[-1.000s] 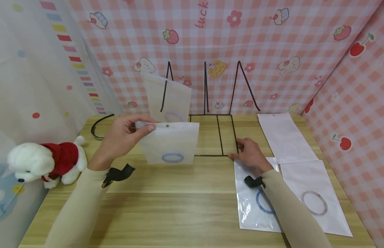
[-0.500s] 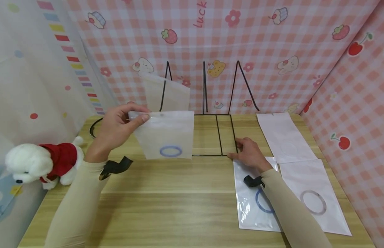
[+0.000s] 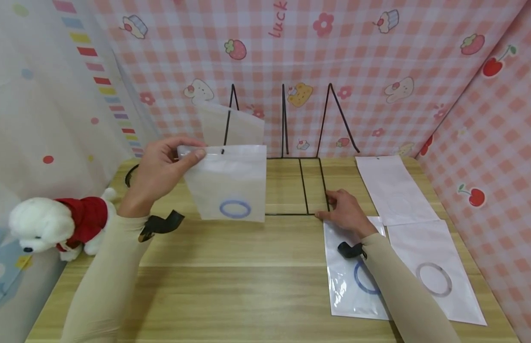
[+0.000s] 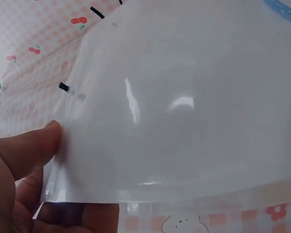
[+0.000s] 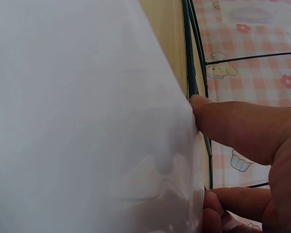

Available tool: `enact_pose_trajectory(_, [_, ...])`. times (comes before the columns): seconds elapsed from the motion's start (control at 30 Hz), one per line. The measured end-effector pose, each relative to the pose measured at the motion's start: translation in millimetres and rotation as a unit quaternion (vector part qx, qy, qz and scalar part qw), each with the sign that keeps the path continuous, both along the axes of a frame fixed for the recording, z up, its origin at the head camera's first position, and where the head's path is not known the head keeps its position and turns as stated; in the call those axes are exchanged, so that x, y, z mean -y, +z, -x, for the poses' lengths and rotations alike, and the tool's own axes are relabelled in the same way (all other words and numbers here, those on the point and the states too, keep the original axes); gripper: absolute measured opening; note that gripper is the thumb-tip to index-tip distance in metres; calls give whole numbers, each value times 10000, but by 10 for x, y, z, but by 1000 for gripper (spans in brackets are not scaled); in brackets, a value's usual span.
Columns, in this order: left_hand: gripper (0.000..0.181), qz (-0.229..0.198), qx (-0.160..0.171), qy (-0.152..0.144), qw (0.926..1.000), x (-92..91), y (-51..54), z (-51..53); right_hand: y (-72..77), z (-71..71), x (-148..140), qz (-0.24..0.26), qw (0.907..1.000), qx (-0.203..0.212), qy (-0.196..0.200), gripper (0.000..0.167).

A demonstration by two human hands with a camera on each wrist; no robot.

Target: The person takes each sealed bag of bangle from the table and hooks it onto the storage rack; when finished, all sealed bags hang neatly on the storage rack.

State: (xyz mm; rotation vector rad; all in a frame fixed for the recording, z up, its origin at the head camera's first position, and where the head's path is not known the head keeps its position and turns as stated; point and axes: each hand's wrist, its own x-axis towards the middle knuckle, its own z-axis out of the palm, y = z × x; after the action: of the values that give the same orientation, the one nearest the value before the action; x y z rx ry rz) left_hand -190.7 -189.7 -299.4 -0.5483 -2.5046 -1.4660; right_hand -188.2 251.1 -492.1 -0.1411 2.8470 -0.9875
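Observation:
My left hand (image 3: 156, 169) pinches the top left corner of a white translucent zip bag (image 3: 244, 178) with a blue ring (image 3: 235, 208) inside. The bag hangs upright, its top hole in line with the tip of the left hook (image 3: 227, 128) of a black wire display rack (image 3: 303, 186). Whether the tip is through the hole, I cannot tell. In the left wrist view, a black hook tip (image 4: 63, 86) shows at the bag's top edge. Behind it, another white bag (image 3: 244, 125) hangs on that hook. My right hand (image 3: 344, 212) grips the rack's front right corner with thumb and fingers.
Under my right forearm lies a white bag (image 3: 340, 286) with a blue ring. Two more white bags, one plain-looking (image 3: 394, 186) and one with a grey ring (image 3: 456, 247), lie to its right. A plush dog (image 3: 46, 226) sits at left, near a black hoop (image 3: 129, 177).
My left hand has moved the bag up, slightly left and towards the rack, bringing its hole level with the hook tip. The right hand stays on the rack corner.

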Motion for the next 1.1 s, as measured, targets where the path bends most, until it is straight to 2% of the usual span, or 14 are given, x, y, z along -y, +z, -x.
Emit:
enact_pose_trajectory(0.17, [24,186,56,257,9995,-38,17,56,-5,3,-1,14,10000,27,-46,84])
enact_pose_trajectory(0.3, [30,353,178,513,9979,-51,12,158,8,3,1,9,10000,39,-70,84])
enact_pose_trajectory(0.4, [29,331,138,519,9980,-49,-15,249,16,2,0,24,9999,72,-72,85])
enact_pose_trajectory(0.63, [26,130,-236,405,9988,-70,-49,432,-18,21,-8,31,9999,58,-90,85])
enact_pose_trajectory(0.9, [28,37,-101,631,9980,-114,-57,603,-39,20,4,123,9998,82,-142,87])
enact_pose_trajectory(1.1, [28,-292,11,661,9974,-177,-58,727,-33,17,-6,67,9999,8,-104,85])
